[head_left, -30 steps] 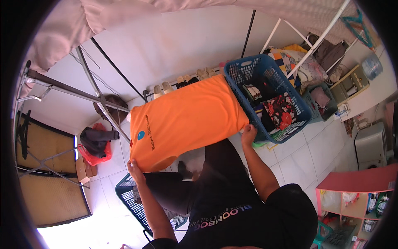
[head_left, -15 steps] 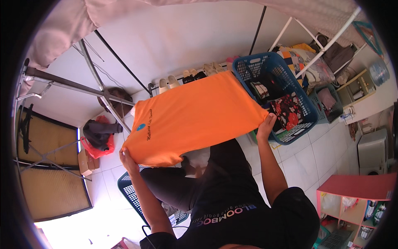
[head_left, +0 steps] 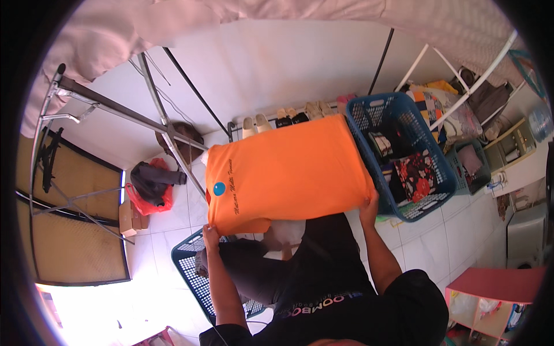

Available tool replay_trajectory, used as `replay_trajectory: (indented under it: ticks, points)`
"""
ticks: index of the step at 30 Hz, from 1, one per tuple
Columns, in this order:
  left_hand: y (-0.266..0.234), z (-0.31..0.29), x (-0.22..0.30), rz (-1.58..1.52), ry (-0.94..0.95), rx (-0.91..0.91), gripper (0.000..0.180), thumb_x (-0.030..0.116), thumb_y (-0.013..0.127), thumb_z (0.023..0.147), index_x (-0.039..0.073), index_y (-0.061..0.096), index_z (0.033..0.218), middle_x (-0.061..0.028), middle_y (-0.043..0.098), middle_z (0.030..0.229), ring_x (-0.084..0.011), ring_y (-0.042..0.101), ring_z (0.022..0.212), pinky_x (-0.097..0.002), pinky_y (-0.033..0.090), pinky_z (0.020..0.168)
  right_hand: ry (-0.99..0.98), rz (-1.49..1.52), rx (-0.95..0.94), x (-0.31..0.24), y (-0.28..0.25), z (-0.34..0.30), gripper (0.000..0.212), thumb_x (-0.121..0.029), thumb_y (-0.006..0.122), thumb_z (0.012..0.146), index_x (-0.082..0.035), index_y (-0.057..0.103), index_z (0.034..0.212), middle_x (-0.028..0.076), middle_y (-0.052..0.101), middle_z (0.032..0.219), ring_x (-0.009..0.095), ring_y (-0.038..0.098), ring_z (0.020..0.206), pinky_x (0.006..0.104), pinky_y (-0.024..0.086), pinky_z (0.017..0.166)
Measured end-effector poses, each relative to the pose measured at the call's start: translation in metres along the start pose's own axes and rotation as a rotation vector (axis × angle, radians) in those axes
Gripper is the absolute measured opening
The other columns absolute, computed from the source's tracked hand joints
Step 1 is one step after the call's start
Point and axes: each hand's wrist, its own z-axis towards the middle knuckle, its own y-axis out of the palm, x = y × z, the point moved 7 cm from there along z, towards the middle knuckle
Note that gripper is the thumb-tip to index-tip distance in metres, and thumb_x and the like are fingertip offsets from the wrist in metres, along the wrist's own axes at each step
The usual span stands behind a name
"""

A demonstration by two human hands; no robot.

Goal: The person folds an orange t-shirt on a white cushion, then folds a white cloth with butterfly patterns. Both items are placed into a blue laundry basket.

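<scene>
An orange T-shirt [head_left: 294,173] with a blue dot and dark lettering is spread sideways in front of me above my lap. My left hand [head_left: 211,236] pinches its near left corner, by the sleeve. At the near right corner, my right hand [head_left: 369,209] grips the hem. The cloth hangs fairly flat between both hands, with a fold along the near left edge. Whatever lies under the shirt is hidden. Just past its right end stands a blue laundry basket [head_left: 444,193] with dark and red-flowered clothes [head_left: 416,173] inside.
Another basket [head_left: 183,254] stands by my left leg. A metal frame [head_left: 115,106] rises at the left, near a red plastic bag [head_left: 151,202]. Shoes [head_left: 263,123] line the back wall. Right are a smaller basket [head_left: 464,181] and a pink shelf [head_left: 496,282].
My view has shifted, so the surroundings sit lower and farther right. The shirt is stretched between both hands as before, with its left end now straighter and its near right corner drawn closer.
</scene>
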Motion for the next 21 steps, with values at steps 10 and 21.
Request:
replay_trajectory:
  ticks: [10, 21]
  points:
    - [-0.002, -0.063, 0.139, 0.237, 0.666, 0.327, 0.040, 0.007, 0.058, 0.088, 0.000, 0.053, 0.127, -0.0220, 0.058, 0.122, -0.0395, 0.055, 0.118, -0.0486, 0.043, 0.102, 0.030, -0.518, -0.291, -0.091, 0.007, -0.004, 0.058, -0.013, 0.062, 0.094, 0.002, 0.039, 0.145, 0.028, 0.050, 0.139, 0.045, 0.044, 0.133, 0.0516, 0.035, 0.111]
    - [0.200, -0.012, 0.249, 0.718, 0.876, -0.124, 0.070, 0.035, 0.054, 0.096, 0.012, 0.029, 0.157, -0.0162, 0.024, 0.164, -0.0337, 0.015, 0.154, -0.0496, 0.012, 0.125, -0.588, -0.384, -0.598, -0.217, 0.208, 0.095, 0.058, -0.035, 0.055, 0.102, -0.009, 0.040, 0.151, 0.019, 0.033, 0.158, 0.038, 0.025, 0.149, 0.0494, 0.021, 0.122]
